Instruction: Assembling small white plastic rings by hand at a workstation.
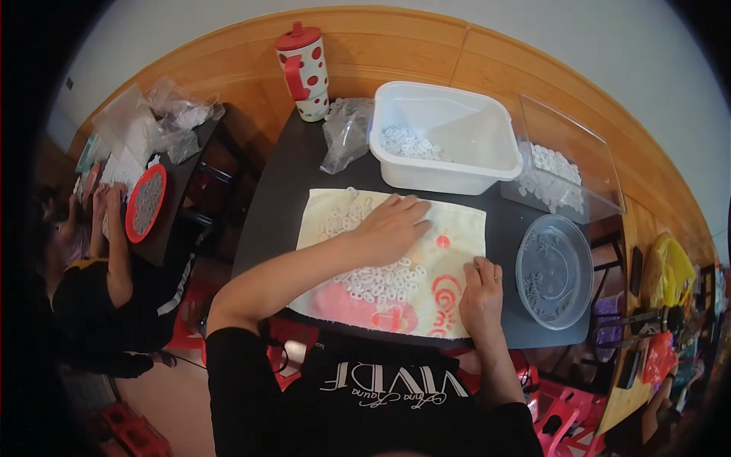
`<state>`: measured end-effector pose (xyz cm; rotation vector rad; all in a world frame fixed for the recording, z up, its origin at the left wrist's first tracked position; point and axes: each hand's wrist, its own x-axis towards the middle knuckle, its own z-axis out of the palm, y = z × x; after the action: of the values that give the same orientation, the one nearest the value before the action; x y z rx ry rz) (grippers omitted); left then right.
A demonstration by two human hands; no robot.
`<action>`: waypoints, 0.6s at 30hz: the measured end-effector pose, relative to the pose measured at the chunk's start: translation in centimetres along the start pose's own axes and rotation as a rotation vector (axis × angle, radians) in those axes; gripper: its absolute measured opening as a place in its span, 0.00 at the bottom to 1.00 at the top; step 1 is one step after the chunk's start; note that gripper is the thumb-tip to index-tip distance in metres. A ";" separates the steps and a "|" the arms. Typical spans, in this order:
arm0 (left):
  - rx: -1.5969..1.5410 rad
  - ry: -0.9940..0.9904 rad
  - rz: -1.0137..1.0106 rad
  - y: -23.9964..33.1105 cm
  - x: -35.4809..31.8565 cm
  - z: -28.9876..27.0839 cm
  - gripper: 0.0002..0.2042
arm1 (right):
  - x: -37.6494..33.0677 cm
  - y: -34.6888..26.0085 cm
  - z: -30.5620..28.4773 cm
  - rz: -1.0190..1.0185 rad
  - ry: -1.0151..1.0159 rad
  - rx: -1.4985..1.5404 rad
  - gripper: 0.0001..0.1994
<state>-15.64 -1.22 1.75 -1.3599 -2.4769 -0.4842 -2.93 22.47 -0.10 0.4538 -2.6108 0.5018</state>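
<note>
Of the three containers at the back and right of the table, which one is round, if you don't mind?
The grey clear bowl nearest the right hand; the white tub and clear box are rectangular.

Dark table (289,164) on a wooden floor (396,46); pale wall (533,19) behind.

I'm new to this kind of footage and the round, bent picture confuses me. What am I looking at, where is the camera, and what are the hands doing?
The camera sits on a person's head and looks down, so the wide lens bends straight edges. No machine: two bare hands. The left hand lies flat on a cream cloth spread on a dark table, touching small white rings scattered there. The right hand presses the cloth's near edge. Neither visibly grips anything. Behind are a white tub with more rings, a clear box, a round grey dish, a plastic bag and a red-dotted cup. At far left another person works at a separate table.
</note>
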 end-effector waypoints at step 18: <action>-0.140 -0.108 0.129 3.8 -3.9 -2.2 0.14 | 0.2 -0.1 0.0 0.018 -0.036 0.002 0.19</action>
<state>-10.21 -3.19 2.86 -1.6291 -2.4582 -0.5785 -3.08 22.27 0.01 0.4441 -2.6519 0.5062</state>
